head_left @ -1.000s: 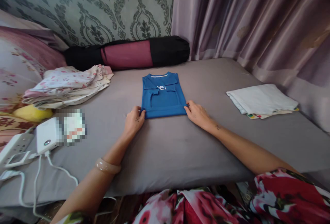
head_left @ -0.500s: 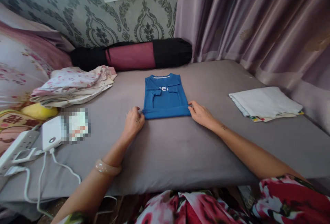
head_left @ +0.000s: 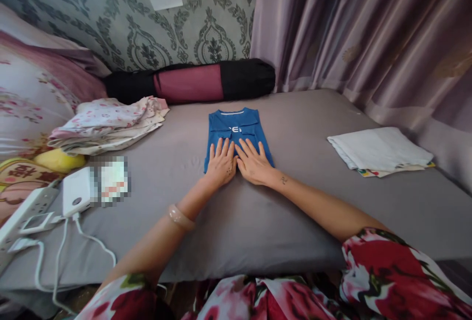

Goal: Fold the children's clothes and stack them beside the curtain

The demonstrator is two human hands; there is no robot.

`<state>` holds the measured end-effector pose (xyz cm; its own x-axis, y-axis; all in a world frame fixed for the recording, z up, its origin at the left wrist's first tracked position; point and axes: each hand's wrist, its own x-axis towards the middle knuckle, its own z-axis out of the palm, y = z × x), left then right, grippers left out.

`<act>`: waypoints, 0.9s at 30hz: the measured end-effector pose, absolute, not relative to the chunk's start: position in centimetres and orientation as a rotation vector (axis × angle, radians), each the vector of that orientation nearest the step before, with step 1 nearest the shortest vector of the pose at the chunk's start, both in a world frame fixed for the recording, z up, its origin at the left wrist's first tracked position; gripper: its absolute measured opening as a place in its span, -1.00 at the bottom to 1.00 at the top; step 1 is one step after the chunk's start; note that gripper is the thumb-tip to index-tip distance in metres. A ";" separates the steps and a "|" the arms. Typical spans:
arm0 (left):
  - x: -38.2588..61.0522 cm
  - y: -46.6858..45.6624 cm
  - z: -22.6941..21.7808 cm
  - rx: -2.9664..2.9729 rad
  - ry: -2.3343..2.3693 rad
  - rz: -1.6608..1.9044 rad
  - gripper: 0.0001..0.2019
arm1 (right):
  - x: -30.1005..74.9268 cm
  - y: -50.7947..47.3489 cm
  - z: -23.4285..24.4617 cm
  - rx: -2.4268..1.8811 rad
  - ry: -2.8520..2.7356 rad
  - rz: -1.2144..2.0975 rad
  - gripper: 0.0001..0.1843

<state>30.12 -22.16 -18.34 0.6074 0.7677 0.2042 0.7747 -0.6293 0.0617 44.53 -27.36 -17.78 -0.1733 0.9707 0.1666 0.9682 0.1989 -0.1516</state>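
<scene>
A blue shirt (head_left: 238, 117) lies folded on the grey sheet, its collar toward the wall and white lettering partly visible on its chest. My left hand (head_left: 221, 161) rests flat on the near left part of the shirt, fingers spread. Beside it, my right hand (head_left: 252, 161) lies flat on the near right part, fingers also apart. The two thumbs almost meet at the middle. Both hands cover most of the folded lower edge.
A black and maroon roll bag (head_left: 188, 82) lies along the wall. Folded floral cloths (head_left: 110, 121) are at left, folded white cloth (head_left: 379, 148) at right. A white power bank (head_left: 78, 191) with cables and a power strip (head_left: 27, 207) sit at near left.
Both hands have let go of the shirt's lower corners and moved inward onto its top. Their fingers, pinched at the hem before, are now spread flat.
</scene>
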 end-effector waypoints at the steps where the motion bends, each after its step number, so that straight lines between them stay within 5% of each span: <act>1: 30.1 -21.9 -18.5 -2.776 -1.337 -0.326 -0.46 | 44.4 -27.1 -17.9 -1.860 -2.260 0.023 -0.41; 27: 28.6 -20.2 -20.0 -2.760 -1.423 -0.172 -0.34 | 46.4 -25.9 -19.8 -1.926 -2.241 -0.023 -0.44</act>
